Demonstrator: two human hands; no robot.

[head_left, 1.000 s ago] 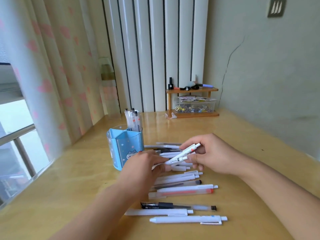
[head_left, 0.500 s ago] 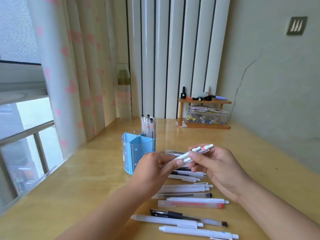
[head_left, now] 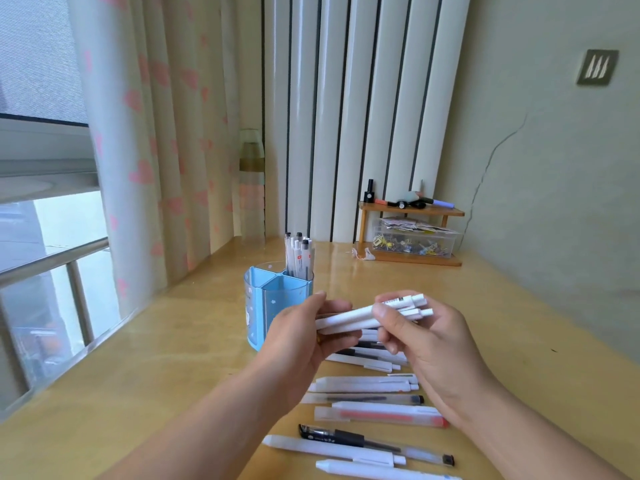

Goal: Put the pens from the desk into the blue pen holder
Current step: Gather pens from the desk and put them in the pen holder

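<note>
Smooth white pens (head_left: 367, 315) at frame centre, pinched by fingers of left hand (head_left: 301, 344) and right hand (head_left: 429, 344). Translucent blue pen holder (head_left: 277, 299) partly hidden behind; exact count of held pens unclear.

One head-worn camera looks forward and down along the desk (head_left: 180, 348), close over both hands, toward the wall.

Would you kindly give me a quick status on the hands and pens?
Left hand and right hand both grip white pens above desk. Blue pen holder just beyond, partly filled. More pens on desk; path clear.
</note>
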